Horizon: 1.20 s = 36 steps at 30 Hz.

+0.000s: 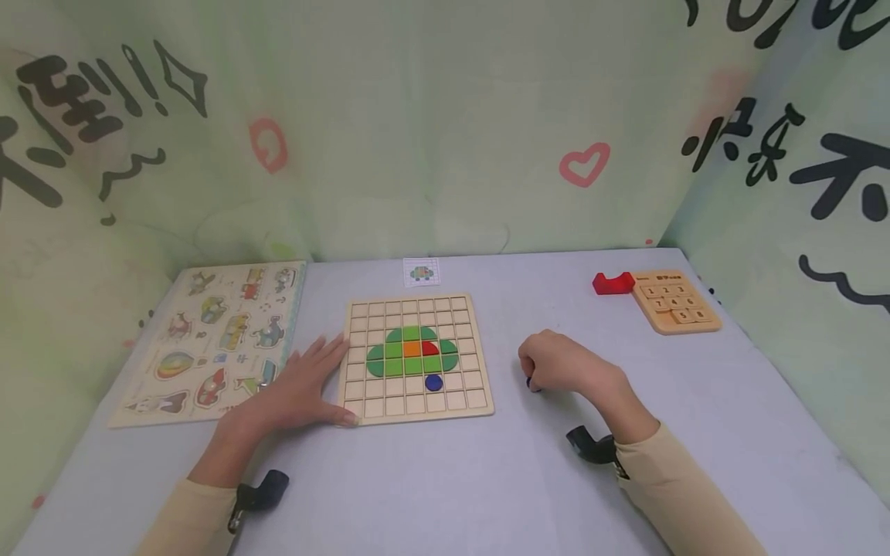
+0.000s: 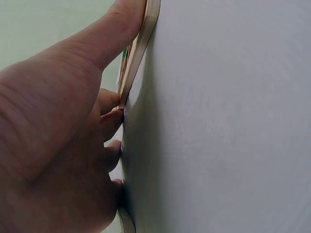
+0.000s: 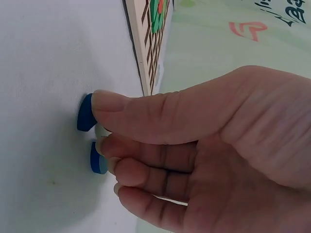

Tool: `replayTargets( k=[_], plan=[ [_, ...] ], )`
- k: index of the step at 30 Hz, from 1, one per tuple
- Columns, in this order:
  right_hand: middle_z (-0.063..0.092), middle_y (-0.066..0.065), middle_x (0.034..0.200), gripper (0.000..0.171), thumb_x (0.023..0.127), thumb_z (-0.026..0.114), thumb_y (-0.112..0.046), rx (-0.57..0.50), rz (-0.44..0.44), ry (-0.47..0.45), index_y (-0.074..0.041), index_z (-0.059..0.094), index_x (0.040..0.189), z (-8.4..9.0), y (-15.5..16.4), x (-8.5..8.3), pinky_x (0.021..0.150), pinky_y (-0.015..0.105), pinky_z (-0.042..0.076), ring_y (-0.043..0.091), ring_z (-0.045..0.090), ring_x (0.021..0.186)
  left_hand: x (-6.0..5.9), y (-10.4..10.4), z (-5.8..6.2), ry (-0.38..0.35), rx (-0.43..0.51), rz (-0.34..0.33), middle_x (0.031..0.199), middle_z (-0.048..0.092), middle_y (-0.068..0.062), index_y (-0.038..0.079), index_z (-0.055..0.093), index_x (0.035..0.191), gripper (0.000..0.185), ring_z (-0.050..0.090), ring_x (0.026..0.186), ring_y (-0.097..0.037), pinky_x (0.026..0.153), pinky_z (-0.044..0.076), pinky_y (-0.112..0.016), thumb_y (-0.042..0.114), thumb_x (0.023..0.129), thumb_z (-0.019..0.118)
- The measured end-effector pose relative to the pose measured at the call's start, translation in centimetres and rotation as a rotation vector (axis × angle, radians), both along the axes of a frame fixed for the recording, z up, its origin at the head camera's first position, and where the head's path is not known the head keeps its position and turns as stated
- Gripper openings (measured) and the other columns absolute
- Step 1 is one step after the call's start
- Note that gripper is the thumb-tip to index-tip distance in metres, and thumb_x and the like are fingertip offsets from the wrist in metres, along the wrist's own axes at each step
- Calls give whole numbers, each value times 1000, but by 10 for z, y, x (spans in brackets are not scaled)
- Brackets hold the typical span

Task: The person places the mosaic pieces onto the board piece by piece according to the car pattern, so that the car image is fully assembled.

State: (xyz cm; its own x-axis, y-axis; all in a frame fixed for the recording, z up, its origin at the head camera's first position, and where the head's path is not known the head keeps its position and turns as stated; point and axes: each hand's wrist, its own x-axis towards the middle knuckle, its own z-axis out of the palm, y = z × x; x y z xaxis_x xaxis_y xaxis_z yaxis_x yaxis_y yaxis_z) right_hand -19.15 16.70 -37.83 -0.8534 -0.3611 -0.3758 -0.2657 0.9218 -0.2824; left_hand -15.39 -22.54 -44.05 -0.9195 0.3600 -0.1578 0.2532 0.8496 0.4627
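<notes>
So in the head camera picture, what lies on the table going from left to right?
Animal peg puzzle → left hand → grid board → right hand → red block → number board.

left hand [image 2: 53, 145] flat on grey table [image 2: 218, 121], thumb against wooden board edge [image 2: 138, 46]

Pale, unvarnished wood on the grid board [image 1: 415, 357], its green tiles [image 1: 412, 351] painted matt. The blue discs [image 3: 86, 114] look smooth, slightly glossy. The table cover [image 1: 528, 479] is matt grey-blue, cloth-like. At far right, the number board [image 1: 676, 301] is bare wood; the animal puzzle [image 1: 215, 340] is printed wood.
</notes>
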Motion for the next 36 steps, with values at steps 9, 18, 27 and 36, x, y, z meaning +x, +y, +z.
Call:
replayTargets(
  k=[9,18,27,36],
  plan=[
    [58,4,66,16,83,71,0,16,-30,21,-9,66,71,-2,-6,2,54,25,44,17,51,61,-1,-1,-1,6,-4,-1,168,17,-9,11,20,159,129,8,155,-41,122,7,-67,73,62,77],
    [52,4,64,20,83,64,5,-6,18,25,-9,61,69,-4,-11,4,52,26,39,17,48,61,-1,-1,-3,3,-5,1,168,16,-8,11,19,160,129,7,155,-40,122,7,-67,74,63,77],
    [55,2,65,20,84,65,7,-86,74,27,-9,63,72,-5,-14,1,55,25,42,16,49,64,1,0,0,-6,1,13,168,16,-8,11,19,160,128,7,155,-40,123,6,-66,71,63,78],
    [66,2,81,17,86,66,5,-254,90,119,-10,73,89,-16,-30,-4,67,26,48,16,55,76,-1,0,-1,-11,4,2,168,15,-7,11,19,160,128,6,155,-40,123,6,-66,71,64,78]
  ],
)
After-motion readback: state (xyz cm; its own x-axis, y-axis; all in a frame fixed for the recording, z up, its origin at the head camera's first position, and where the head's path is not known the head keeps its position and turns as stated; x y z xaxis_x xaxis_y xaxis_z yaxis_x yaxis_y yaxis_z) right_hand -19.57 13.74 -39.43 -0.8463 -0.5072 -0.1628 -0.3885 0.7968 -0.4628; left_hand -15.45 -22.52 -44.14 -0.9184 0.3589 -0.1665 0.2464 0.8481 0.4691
